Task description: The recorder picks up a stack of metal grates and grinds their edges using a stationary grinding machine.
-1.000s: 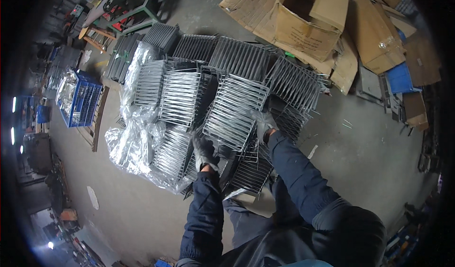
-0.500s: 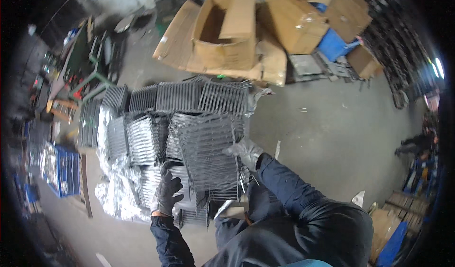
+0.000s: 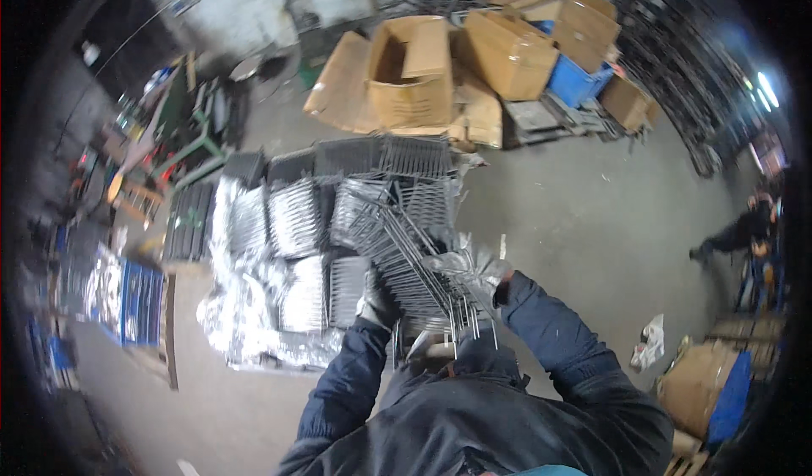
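Since a second ago the wire rack (image 3: 406, 252) has come up off the stack (image 3: 296, 239) — tilted now, both gloved hands closed on it, left hand (image 3: 378, 304) low, right hand (image 3: 470, 266) at its edge. Lift-off step, likely; next calls for carrying it clear without snagging neighbours.

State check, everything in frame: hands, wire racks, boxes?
Left hand: gloved, gripping the lifted wire rack.
Right hand: gloved, gripping the same rack.
Lifted wire rack: tilted, raised off the stack.
Stacked racks: lying in rows on plastic sheeting.
Cardboard box: open, flaps up.
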Demonstrator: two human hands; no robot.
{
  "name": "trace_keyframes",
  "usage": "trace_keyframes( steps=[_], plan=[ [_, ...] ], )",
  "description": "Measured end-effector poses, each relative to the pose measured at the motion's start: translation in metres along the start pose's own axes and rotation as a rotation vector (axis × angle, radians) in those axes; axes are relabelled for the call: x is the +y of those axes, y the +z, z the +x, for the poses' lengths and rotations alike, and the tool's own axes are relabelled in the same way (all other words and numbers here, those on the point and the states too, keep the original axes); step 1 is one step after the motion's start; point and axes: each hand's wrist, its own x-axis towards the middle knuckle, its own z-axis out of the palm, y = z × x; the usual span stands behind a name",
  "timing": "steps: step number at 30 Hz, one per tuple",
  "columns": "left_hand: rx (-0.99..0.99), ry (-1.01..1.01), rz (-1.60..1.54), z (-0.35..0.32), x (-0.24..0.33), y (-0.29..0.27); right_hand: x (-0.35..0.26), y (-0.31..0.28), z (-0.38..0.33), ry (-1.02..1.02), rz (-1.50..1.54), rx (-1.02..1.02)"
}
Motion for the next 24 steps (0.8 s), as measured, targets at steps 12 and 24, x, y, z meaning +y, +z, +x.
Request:
trace_keyframes(
  steps=[12,24],
  plan=[
    [-0.321,0.153,-0.266,-0.086,-0.061,0.098,-0.022,0.011,-0.061,0.068,0.330,0.036],
    [-0.377,0.454,0.016,-0.097,-0.161,0.144,-0.076,-0.055,-0.117,-0.034,-0.453,0.024]
  ],
)
